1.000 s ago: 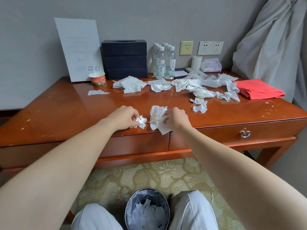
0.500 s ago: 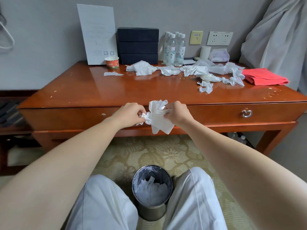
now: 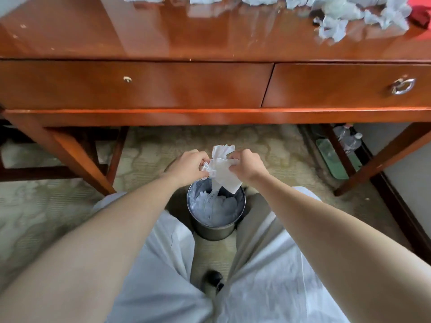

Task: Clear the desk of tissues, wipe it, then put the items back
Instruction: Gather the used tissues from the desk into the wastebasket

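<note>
My left hand [image 3: 189,164] and my right hand [image 3: 247,166] are held close together just above a round metal bin [image 3: 215,231] that stands on the floor between my knees. The left hand grips a small crumpled tissue [image 3: 206,166]. The right hand grips a larger white tissue [image 3: 223,171] that hangs down over the bin's rim. The bin holds several discarded tissues. More crumpled tissues [image 3: 335,22] lie on the wooden desk [image 3: 144,36] at the top right of the view.
The desk has two drawers, the right one with a ring handle [image 3: 403,86]. A corner of red cloth [image 3: 419,10] shows at the far right of the desk. Desk legs stand left and right, and plastic bottles [image 3: 347,137] lie on the floor under the right side.
Both hands have lifted their tissues off the desk's front edge and come down to just above the bin. The view has tilted down toward the floor.
</note>
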Tool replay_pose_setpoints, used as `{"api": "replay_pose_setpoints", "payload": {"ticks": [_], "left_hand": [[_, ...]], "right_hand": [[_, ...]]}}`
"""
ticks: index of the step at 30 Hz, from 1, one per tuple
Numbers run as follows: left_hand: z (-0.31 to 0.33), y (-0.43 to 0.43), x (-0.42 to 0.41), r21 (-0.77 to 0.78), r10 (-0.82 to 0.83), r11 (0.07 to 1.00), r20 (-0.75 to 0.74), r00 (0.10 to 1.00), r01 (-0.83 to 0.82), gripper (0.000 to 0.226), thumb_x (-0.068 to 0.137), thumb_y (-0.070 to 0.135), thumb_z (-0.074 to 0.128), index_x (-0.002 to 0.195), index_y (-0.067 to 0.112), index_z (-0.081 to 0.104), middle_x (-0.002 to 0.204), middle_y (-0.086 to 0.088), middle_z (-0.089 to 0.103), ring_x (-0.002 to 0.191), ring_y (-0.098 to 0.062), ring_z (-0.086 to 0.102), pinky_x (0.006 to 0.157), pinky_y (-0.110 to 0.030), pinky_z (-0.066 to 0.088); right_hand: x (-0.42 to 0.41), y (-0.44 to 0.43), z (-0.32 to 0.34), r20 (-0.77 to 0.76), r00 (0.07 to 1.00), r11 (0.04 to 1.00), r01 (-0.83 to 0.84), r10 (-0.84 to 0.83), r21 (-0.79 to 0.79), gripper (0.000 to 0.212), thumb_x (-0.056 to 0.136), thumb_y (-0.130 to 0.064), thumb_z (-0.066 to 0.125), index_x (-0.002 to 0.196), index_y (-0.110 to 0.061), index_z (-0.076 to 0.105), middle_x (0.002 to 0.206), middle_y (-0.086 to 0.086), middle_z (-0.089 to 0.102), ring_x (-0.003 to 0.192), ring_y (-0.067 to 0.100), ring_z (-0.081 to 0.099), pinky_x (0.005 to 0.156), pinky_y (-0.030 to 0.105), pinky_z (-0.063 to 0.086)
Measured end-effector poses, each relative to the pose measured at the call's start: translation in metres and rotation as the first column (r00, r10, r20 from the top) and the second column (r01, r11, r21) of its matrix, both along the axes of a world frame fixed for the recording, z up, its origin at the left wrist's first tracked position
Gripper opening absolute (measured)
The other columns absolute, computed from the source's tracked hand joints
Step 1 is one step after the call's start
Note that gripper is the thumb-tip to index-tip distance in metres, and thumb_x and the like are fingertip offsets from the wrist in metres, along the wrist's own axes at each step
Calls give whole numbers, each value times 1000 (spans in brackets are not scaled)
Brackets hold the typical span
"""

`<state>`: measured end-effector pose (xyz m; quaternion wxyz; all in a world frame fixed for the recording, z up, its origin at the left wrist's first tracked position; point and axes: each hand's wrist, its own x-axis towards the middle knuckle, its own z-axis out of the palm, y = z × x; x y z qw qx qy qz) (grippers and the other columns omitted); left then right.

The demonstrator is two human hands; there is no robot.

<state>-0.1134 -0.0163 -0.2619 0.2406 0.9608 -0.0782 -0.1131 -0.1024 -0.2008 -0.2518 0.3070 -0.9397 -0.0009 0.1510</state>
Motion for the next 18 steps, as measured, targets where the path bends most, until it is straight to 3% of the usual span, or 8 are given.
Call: {"api": "replay_pose_setpoints", "payload": {"ticks": [3,5,9,13,18], "left_hand": [[-32,1,10,-31,35,999,-85,996,-38,30,85,23,74,110,23,56,105,2,57,86,-16,58,83,-40,52],[-52,3,16,-23,71,997,-130,989,-75,30,85,24,75,106,25,54,105,3,57,87,-17,59,82,-40,52],[-94,4,24,4,119,993,-232,965,-121,30,84,24,75,106,22,55,105,1,58,91,-20,59,84,-41,51],[-132,7,25,3,135,990,-343,930,-143,34,85,23,74,113,18,56,117,-3,58,98,-24,59,90,-41,49],[-162,9,20,-7,38,999,-495,868,-47,59,84,29,76,133,12,47,132,-6,51,114,-27,55,96,-39,46]], "right_hand": [[13,2,-33,-69,998,1000,-7,6,-6,48,89,-5,45,132,-19,59,116,15,63,97,30,60,66,27,44],[20,2,-56,-117,993,1000,-20,17,-21,49,86,-5,45,128,-22,61,113,13,64,96,31,60,67,26,42],[28,5,-101,-233,972,999,-38,27,-39,41,81,-3,44,112,-18,66,91,10,62,86,31,56,57,26,36],[35,11,-132,-273,961,997,-54,38,-51,51,84,-4,48,130,-24,60,116,10,66,108,33,58,78,26,43],[33,17,-158,-320,946,995,-77,54,-62,59,84,-4,56,139,-23,50,132,10,59,122,30,52,97,30,42]]}}
